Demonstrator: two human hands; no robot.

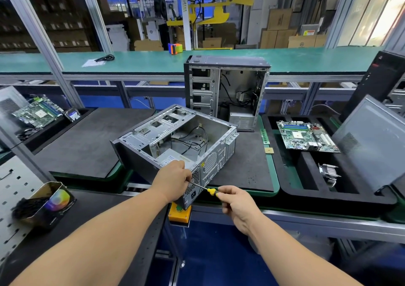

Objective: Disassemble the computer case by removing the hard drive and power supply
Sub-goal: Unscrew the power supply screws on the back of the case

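- While a tin [47,200] of dark screws sits at far left, the left hand [173,179] curls over the rear corner of the computer case [175,141], gripping it.
- The case lies open-side up on the dark mat [87,145], power supply [173,158] inside at its near corner.
- The right hand [237,204] grips the yellow-handled screwdriver [207,189], tip at the case's rear panel.
- A motherboard [305,137] rests in the right tray [285,189].

Case [175,141] under the left hand [173,179] is bare silver-grey metal with black cables inside, sitting on a dark grey foam mat [87,145] edged in green. Screwdriver [208,190] in the right hand [235,204] has a yellow and black handle. Orange box with a green button [179,212] sits just below the hands. Green motherboard [305,136] off to the right, teal bench [140,61] beyond.
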